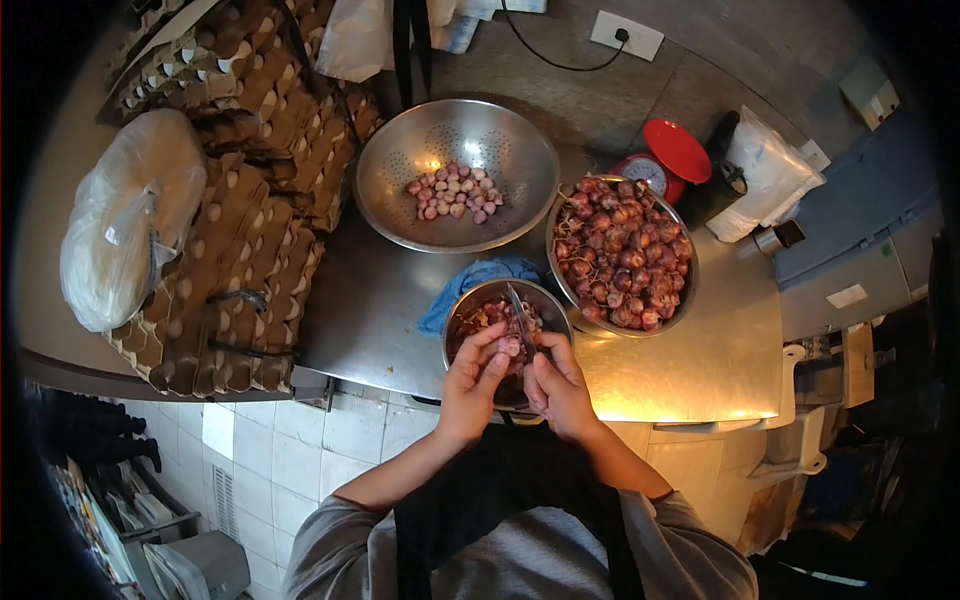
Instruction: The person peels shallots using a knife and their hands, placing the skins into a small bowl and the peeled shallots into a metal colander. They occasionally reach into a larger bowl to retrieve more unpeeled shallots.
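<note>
Over a steel bowl (pixel 456 318) with onion skins in it, my left hand (pixel 474 385) is closed on a small pinkish shallot (pixel 510 346). My right hand (pixel 561 388) grips a knife (pixel 520 315), its blade pointing up and away beside the shallot. Behind them, a large steel colander (pixel 385 205) holds several peeled shallots (pixel 455 193). To the right of the colander stands a round bowl (pixel 556 268) heaped with unpeeled red shallots (pixel 625 255). A blue cloth (pixel 440 305) lies against the back left of the skin bowl.
Stacked egg trays (pixel 240 270) and a tied plastic bag (pixel 130 220) are at the left. A red scale (pixel 678 150) stands behind the shallots, beside a white bag (pixel 765 170). The steel table (pixel 350 330) has its near edge just before my body.
</note>
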`<state>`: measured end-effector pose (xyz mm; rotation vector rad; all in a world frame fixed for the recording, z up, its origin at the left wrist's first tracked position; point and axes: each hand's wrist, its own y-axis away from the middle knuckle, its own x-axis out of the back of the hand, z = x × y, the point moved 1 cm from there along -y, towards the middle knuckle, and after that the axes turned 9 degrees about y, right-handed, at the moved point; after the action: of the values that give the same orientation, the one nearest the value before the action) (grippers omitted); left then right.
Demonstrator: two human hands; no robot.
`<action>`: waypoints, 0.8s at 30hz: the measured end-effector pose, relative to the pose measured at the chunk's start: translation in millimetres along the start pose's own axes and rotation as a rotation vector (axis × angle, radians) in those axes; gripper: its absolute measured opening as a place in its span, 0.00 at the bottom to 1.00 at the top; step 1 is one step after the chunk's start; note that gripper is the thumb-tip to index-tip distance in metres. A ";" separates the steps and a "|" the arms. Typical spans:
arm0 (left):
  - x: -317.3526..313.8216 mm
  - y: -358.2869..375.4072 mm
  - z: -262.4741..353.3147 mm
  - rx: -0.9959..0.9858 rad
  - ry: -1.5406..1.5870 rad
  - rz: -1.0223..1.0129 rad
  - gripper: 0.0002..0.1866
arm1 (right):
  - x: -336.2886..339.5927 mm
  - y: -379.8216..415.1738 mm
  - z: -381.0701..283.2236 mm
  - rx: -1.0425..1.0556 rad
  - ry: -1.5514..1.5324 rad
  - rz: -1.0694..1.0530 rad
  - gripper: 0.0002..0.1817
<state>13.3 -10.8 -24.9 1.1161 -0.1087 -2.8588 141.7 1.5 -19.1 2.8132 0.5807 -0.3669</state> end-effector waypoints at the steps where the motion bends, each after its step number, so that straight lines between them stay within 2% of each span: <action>1: -0.2 -0.1 -0.1 0.046 0.088 0.015 0.14 | -0.3 0.6 -0.2 0.006 0.015 0.005 0.11; 4: 6.9 0.1 0.5 0.134 0.111 -0.024 0.13 | 1.0 0.6 0.6 0.008 0.086 0.017 0.12; 9: 16.8 1.4 0.9 0.106 0.016 -0.059 0.14 | 10.3 -1.6 3.2 -0.070 0.139 0.044 0.11; 15: 10.2 8.8 13.4 0.173 0.215 0.041 0.13 | -1.4 3.4 -9.6 -0.074 0.295 0.110 0.28; 18: 16.0 9.6 12.2 0.185 0.199 0.025 0.12 | 2.5 8.4 -7.0 -0.052 0.352 0.032 0.30; 21: 16.9 10.1 12.5 0.176 0.167 0.022 0.11 | 7.4 13.9 -5.3 -0.115 0.384 -0.051 0.26; 24: 15.0 10.4 12.2 0.161 0.179 0.023 0.09 | 2.0 22.4 -2.7 -0.052 0.280 -0.051 0.24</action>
<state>-5.5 -22.0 -25.1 1.3841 -0.3439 -2.7550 153.3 -17.1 -13.0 2.8226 0.7088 0.0361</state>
